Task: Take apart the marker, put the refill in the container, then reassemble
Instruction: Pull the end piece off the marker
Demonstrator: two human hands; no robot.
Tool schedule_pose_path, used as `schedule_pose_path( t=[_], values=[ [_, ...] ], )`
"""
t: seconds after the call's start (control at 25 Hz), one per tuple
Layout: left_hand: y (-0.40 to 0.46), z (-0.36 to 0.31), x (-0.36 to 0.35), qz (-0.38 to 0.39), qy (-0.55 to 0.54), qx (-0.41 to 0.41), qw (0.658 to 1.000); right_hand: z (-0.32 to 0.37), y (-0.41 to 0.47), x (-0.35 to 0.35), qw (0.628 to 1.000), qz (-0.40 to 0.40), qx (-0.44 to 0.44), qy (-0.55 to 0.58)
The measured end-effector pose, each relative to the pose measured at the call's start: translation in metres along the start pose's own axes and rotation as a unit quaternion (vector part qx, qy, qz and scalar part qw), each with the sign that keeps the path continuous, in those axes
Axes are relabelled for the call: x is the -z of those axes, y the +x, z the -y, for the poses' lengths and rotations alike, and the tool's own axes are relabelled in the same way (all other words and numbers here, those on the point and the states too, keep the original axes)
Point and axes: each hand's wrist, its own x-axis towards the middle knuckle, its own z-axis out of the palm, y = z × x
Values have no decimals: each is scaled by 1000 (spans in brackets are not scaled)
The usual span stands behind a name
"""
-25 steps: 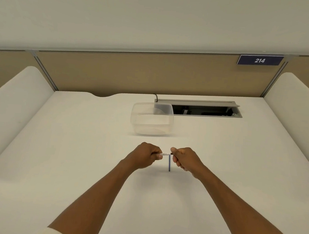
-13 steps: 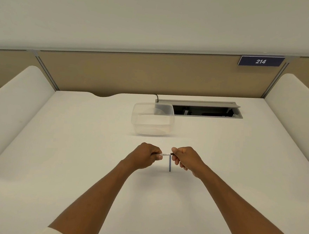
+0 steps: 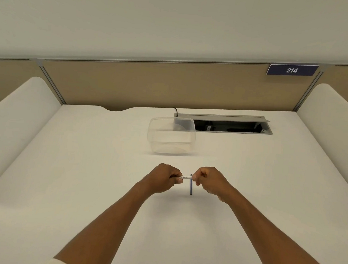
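A thin white marker [image 3: 185, 177] with dark print is held level between my two hands above the white desk [image 3: 84, 166]. My left hand [image 3: 163, 178] is closed around its left part. My right hand [image 3: 206, 180] pinches its right end; what sits inside those fingers is hidden. Just below the marker's right end a slim blue stick [image 3: 191, 186], like a refill, points toward me; I cannot tell whether it lies on the desk or is held. A clear plastic container [image 3: 171, 138] stands open and empty behind the hands.
An open cable hatch [image 3: 231, 126] with a black cable is set into the desk at the back right, touching the container's corner. A tan partition [image 3: 151, 85] with a "214" sign closes the back. White side panels flank the desk.
Both hands hold nearly the same pose. The right hand's fingers have shifted slightly on the marker's right end.
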Motion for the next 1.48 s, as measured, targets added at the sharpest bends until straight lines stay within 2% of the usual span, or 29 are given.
schedule_pose_path(
  t=[0.08,0.16,0.28,0.36,0.56,0.72,0.84,1.0,1.16,1.32,1.48],
  values=[
    [1,1,1,-1,0,2,1000,0,1,-1,999,-11,22,38],
    [2,0,1,1,0,3,1000,3,-1,-2,998,-17,2,67],
    [1,-2,0,6,0,3,1000,3,-3,-2,999,3,-34,32],
    [0,-4,-1,7,2,-1,1000,0,-4,-2,1000,-4,-21,17],
    [0,-5,-1,12,6,0,1000,-4,-3,-1,998,1,4,67],
    [0,-8,0,13,5,-1,1000,-1,-4,-1,999,18,-34,23],
    [-1,-8,0,12,6,-3,1000,-3,-2,-2,1000,7,-6,-1],
    [-1,-6,2,8,9,-6,1000,-4,-2,-2,998,-9,1,59],
    [-2,-6,3,12,9,-7,1000,-2,-3,-1,1000,7,-22,17],
    [-2,-6,1,13,10,-4,1000,-7,-2,-1,999,10,12,47],
    [-1,-6,0,15,6,-6,1000,-3,-4,-1,998,10,-26,54]
  ],
)
